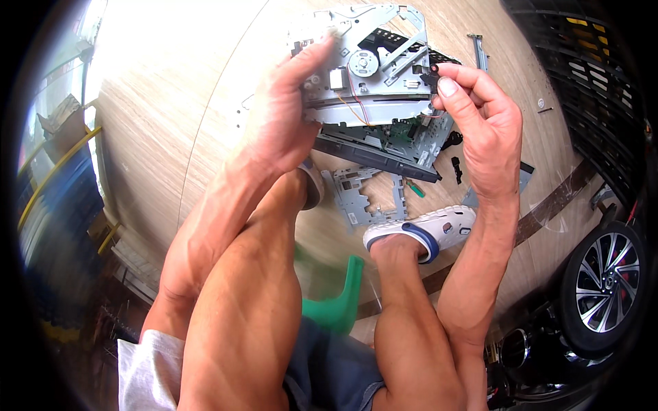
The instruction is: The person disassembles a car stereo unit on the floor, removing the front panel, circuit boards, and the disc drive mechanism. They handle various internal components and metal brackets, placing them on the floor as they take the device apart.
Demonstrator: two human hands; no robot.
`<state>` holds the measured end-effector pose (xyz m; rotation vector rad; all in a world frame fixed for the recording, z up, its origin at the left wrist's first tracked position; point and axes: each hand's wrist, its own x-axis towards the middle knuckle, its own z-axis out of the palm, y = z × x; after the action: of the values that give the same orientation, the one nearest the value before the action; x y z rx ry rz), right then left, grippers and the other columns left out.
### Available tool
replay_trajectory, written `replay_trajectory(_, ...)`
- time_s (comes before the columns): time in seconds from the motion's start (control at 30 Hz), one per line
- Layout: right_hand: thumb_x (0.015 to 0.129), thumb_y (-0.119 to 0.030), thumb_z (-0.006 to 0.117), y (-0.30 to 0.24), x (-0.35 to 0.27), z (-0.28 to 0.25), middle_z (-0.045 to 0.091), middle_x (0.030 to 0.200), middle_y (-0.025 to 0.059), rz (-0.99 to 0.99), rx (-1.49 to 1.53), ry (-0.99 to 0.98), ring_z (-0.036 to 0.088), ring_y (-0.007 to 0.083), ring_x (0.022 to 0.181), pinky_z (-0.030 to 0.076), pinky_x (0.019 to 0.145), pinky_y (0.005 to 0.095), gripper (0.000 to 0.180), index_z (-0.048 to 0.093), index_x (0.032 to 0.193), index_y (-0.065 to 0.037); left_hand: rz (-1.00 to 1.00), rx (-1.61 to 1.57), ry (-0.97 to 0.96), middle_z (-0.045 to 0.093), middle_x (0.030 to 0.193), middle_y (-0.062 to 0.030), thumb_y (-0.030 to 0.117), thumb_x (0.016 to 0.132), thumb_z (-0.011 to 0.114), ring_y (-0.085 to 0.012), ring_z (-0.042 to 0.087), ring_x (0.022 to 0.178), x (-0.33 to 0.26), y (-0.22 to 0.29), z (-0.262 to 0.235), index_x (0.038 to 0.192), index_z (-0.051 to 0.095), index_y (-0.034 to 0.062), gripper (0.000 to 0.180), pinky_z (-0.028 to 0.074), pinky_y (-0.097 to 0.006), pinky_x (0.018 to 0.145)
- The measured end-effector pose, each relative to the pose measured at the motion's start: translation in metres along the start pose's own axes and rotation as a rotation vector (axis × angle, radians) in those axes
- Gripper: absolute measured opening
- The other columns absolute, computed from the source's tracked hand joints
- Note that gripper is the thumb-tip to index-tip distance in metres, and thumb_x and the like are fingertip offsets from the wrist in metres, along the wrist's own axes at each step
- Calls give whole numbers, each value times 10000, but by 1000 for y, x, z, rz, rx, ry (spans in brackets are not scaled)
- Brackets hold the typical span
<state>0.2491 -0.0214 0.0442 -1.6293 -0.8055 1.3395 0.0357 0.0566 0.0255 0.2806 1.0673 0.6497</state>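
Note:
My left hand (277, 106) grips the left side of a silvery metal disc-drive mechanism (378, 87), thumb on its upper face. The mechanism carries a round spindle motor (363, 63) and thin red and yellow wires (356, 103). At its right edge my right hand (483, 113) is closed, thumb and forefinger pinching a small black plastic part (430, 79). Whether that part is still attached cannot be seen. Beneath the mechanism lies an open metal chassis (430, 147) with a green circuit board (404, 130) and a long black front panel (377, 156).
On the floor near my clog (445, 227) lie a cut-out metal bracket (370, 196), a small green-handled piece (415, 188) and a black plastic part (457, 170). A metal strip (479, 51) lies at the far right. A green stool (336, 301) is below me; a car wheel (608, 282) stands right.

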Motion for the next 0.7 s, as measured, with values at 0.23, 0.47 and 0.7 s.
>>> replay_trajectory(0.23,1010,-132,673,1,1,1,735,954,52,-27,-14,28,656,85,880,519,796,233,290,695,1231,55,11,20,10,706,1182,-78,270,1027,635,-159,677,1046,-1,3,1,1266,657,21,347,562,-345,952)
replay_trajectory(0.47,1007,-110,676,2,1,-6,750,1020,148,37,119,65,710,159,868,577,827,301,397,600,1329,107,3,4,-7,711,1181,-76,267,1028,634,-158,684,1053,1,1,1,1270,655,22,345,567,-346,945)
replay_trajectory(0.7,994,-74,670,0,-1,-16,734,1035,169,149,335,-20,746,188,872,638,745,287,467,523,1403,96,34,1,16,714,1168,-62,270,1031,632,-158,692,1027,3,0,-1,1252,657,30,328,567,-341,937)
